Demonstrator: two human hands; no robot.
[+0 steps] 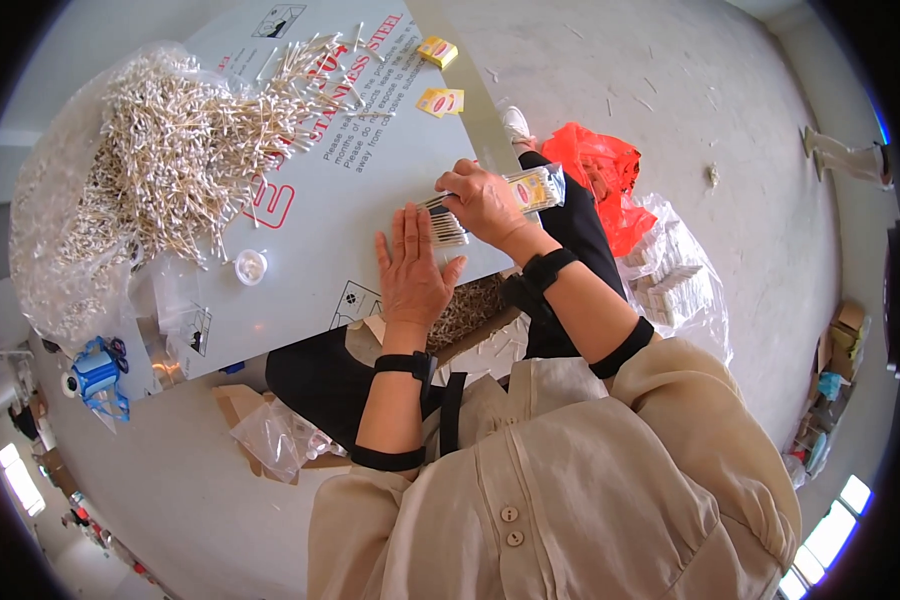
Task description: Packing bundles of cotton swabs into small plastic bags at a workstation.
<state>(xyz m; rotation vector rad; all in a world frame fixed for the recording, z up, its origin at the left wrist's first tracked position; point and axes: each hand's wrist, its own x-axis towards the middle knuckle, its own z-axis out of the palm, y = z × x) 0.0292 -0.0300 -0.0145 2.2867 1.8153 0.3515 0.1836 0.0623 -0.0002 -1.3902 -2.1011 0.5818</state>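
Grey floor [590,80] around me; near my worktop's [340,240] front right corner, a row of cotton swabs [450,230] lies between my flattened left hand [410,270] and my right hand [483,205], curled over a yellow-labelled packet [534,192], grip hidden, the packet's length crossing the right edge.

Slim cotton swabs [170,150]: white-tipped, tan-stemmed. Flat grey tabletop [320,275]: printed red and black. Crumpled plastic bag [600,180]: red. Cloth shirt [590,450]: beige.
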